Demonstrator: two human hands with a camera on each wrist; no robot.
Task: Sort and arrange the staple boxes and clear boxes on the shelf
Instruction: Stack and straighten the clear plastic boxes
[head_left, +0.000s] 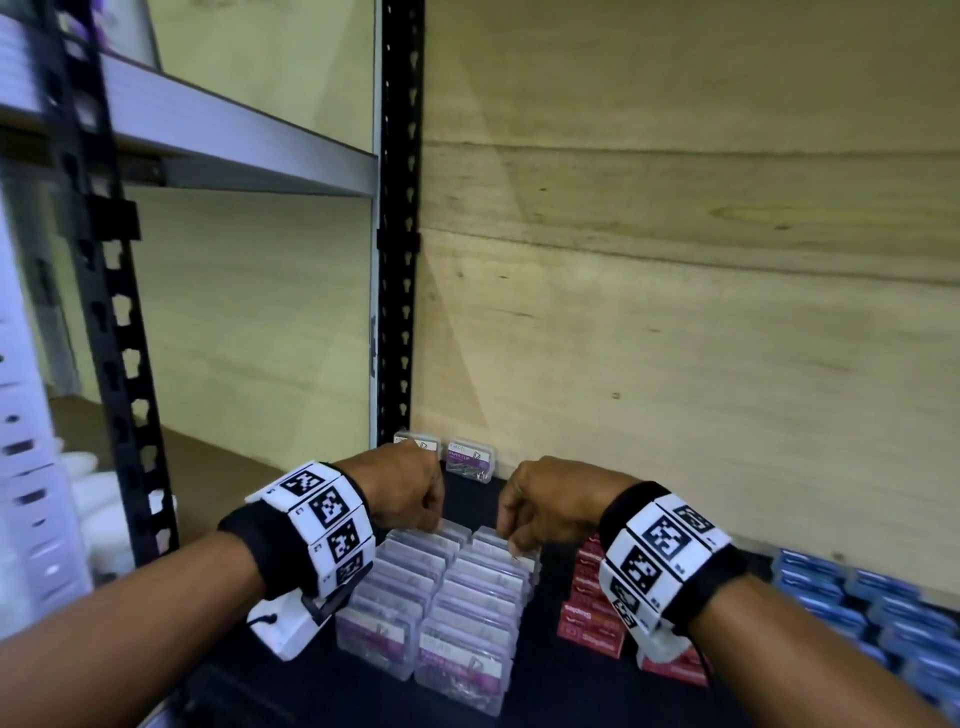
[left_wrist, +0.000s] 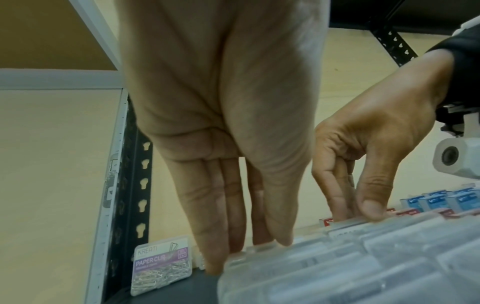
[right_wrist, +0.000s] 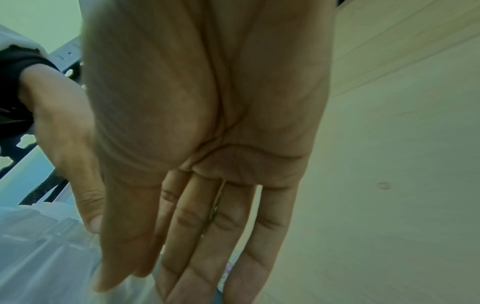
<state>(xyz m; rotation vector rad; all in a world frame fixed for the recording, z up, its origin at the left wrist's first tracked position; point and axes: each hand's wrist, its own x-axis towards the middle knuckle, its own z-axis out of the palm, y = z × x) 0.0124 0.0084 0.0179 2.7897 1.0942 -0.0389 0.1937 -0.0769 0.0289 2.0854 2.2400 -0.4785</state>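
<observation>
Lower centre: left hand (head_left: 410, 488) and right hand (head_left: 540, 506), each grip pinching the rearmost clear boxes (head_left: 447, 587); red staple boxes (head_left: 589, 618) just right.

On the shelf (head_left: 540, 691) in front of me, clear boxes (head_left: 441, 597) stand in two rows running front to back. Two more paper clip boxes (head_left: 470, 460) lean behind those rows, against the back wall (head_left: 675, 312). Right of the rows sit staple boxes (head_left: 589, 613), with more staple boxes (head_left: 857, 597) farther right.
</observation>
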